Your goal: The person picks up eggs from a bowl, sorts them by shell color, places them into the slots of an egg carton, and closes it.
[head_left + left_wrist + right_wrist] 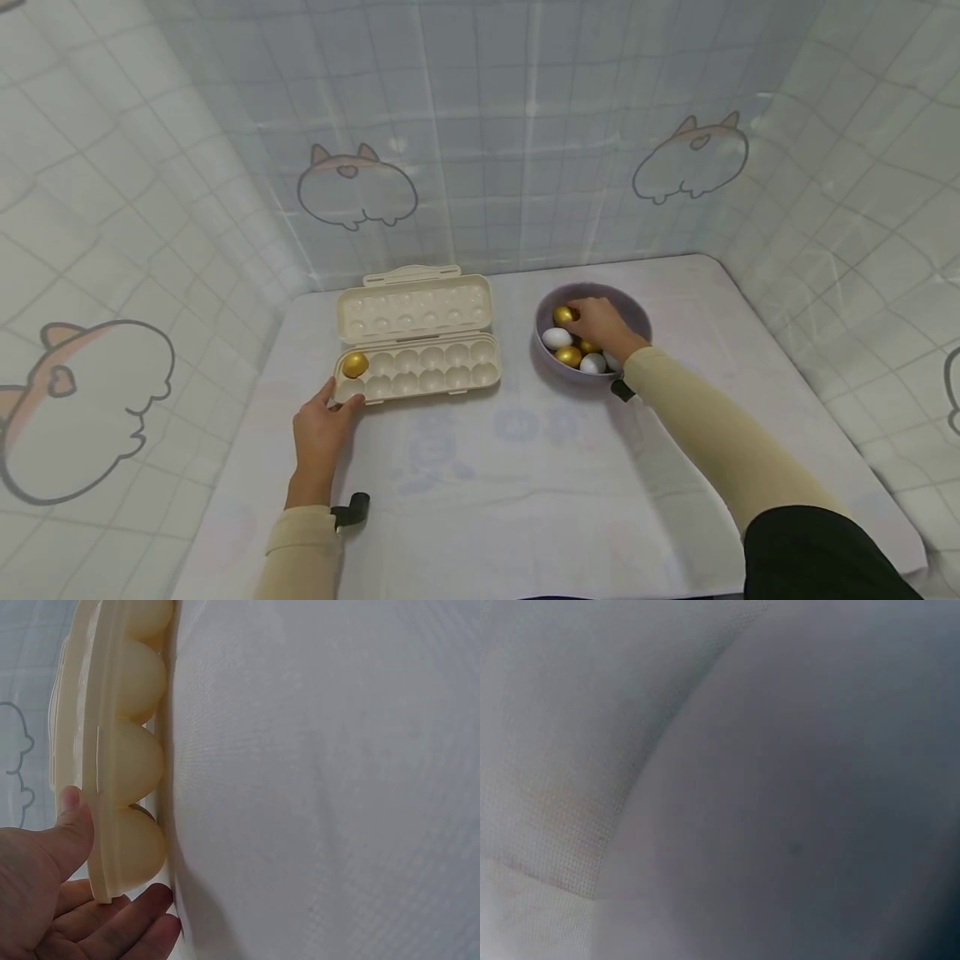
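Tile-patterned sheets (pixel 480 167) enclose my cloth-covered table (pixel 480 483). From my head, the lidded carton (pixel 406 362) lies open, one gold egg (pixel 355 364) in its far-left cup, near the bowl (pixel 636 312), probably for short reaches; there my right grip (pixel 603 323) pinches another gold egg (pixel 562 317). At my left wrist, my left grip (pixel 56 904) holds the carton's corner, seemingly steadying it. At my right wrist, blur shows no fingers.

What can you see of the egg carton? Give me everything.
The egg carton is cream and looks like moulded plastic. Its hinged lid lies open behind the base, with a flap along the far edge. The base has two rows of six rounded cups; a gold egg sits in the far row's leftmost cup. The carton rests on the white-covered table, left of the purple bowl. The left hand grips its near left corner.
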The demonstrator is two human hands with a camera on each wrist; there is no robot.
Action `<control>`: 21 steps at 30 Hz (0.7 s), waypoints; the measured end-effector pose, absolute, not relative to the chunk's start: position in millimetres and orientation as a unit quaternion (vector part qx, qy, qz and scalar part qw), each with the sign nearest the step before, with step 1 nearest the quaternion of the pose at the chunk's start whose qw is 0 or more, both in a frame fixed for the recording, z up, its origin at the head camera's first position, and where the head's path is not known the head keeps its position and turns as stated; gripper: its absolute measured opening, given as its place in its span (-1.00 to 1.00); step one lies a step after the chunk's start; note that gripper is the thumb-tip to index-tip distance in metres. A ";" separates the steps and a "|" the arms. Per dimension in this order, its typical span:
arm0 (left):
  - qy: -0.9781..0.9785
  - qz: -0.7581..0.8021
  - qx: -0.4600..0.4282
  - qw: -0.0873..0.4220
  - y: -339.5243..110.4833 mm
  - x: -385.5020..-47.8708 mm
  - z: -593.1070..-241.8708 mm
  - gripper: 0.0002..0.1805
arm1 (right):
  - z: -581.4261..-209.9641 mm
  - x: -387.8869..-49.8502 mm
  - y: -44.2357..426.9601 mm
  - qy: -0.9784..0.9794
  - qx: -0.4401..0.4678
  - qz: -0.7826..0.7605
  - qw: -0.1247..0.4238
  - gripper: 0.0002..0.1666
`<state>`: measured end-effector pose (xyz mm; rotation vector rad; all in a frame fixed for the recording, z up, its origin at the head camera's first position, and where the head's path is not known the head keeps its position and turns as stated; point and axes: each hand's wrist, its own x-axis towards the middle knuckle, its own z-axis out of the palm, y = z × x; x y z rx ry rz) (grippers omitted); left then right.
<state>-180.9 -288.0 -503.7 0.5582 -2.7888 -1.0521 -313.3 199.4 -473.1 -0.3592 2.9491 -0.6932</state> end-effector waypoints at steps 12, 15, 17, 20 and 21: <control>-0.915 -0.356 0.182 0.059 -289.0 -182.5 -507.9 -0.14 | -473.8 -312.0 200.2 0.968 -0.098 -0.222 0.058 -0.52; -0.914 -0.359 0.181 0.063 -288.7 -182.7 -508.6 -0.14 | -470.9 -310.6 201.7 0.968 -0.103 -0.224 0.048 -0.51; -0.913 -0.359 0.181 0.065 -288.8 -182.8 -508.9 -0.13 | -468.1 -310.8 203.2 0.968 -0.105 -0.226 0.043 -0.49; -0.913 -0.359 0.180 0.065 -289.0 -182.8 -508.4 -0.13 | -461.3 -311.8 206.0 0.967 -0.102 -0.227 0.044 -0.48; -0.913 -0.361 0.180 0.065 -289.1 -182.7 -507.9 -0.13 | -458.8 -312.5 206.7 0.967 -0.099 -0.229 0.047 -0.47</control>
